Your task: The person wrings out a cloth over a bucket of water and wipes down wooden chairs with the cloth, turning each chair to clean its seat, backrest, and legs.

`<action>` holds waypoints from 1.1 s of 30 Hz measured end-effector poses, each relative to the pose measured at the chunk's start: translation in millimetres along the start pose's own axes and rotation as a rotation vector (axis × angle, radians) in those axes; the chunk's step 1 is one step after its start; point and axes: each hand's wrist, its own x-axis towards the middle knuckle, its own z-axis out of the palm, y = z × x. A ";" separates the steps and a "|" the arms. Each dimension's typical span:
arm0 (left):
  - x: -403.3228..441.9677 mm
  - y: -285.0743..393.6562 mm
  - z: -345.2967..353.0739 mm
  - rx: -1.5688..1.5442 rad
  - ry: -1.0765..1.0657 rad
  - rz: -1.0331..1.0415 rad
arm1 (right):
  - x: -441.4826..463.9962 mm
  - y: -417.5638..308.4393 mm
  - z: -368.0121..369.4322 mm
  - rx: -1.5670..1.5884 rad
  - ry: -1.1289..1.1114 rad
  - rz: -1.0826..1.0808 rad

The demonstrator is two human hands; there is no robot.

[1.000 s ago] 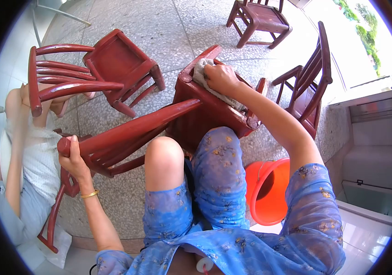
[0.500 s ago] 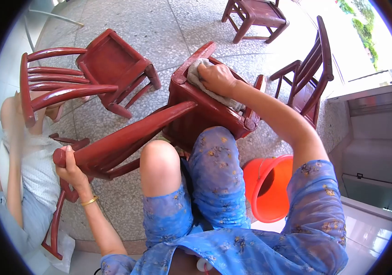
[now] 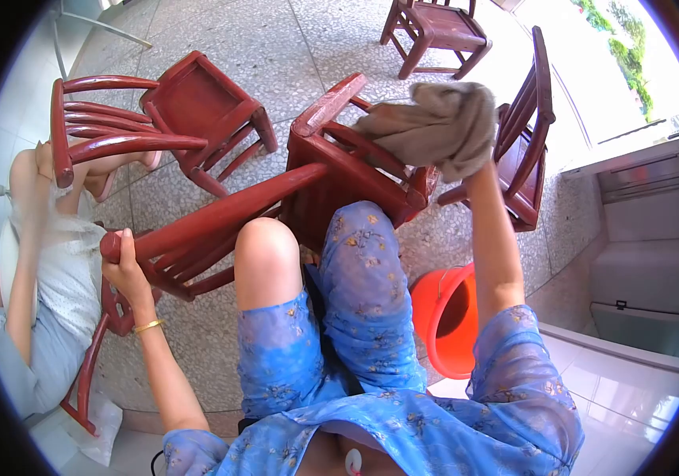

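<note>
A red wooden chair (image 3: 308, 198) lies tilted in front of my knees, its backrest stretching toward the lower left. My left hand (image 3: 128, 274) is closed round the top end of that backrest, thumb upward. Above the far right part of the seat, a crumpled grey-brown cloth (image 3: 446, 131) hangs from my right hand (image 3: 478, 173). The cloth covers most of that hand, so its fingers are hidden. Part of the cloth overlaps the chair's legs in view; whether it touches them I cannot tell.
An orange-red bucket (image 3: 452, 333) stands right of my knees. Other red chairs stand around: one at the left (image 3: 201, 107), one at the back (image 3: 443, 28), one at the right (image 3: 526, 151). A person in a white top (image 3: 58, 293) sits at the left, near another chair.
My right hand has lifted off the chair frame and swung right with the cloth, which now hangs loose and bunched. My left hand keeps its hold on the backrest.
</note>
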 end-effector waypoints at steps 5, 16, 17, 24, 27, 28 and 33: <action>3.7 -5.8 0.3 -0.024 0.001 0.004 | 2.7 17.6 -40.4 1.463 -0.128 0.443; 2.7 -8.8 -1.2 -0.055 0.021 -0.023 | -24.9 -64.4 41.6 0.048 -0.534 -0.412; 3.6 -8.8 -0.8 -0.049 0.026 -0.014 | -18.4 -71.8 42.9 0.048 -0.535 -0.414; 7.0 -0.9 1.6 -0.051 0.019 -0.036 | -18.3 -77.1 51.0 -0.004 -0.474 -0.283; 6.4 -2.6 -4.6 -0.020 -0.015 -0.023 | -21.2 -82.9 42.9 -0.011 -0.562 -0.215; 5.6 -4.0 -6.2 -0.006 -0.020 -0.012 | -21.3 -81.4 36.9 -0.007 -0.628 -0.216; 1.8 -2.4 -3.9 0.029 -0.002 0.006 | -28.5 -47.7 21.6 -0.130 -0.867 -0.260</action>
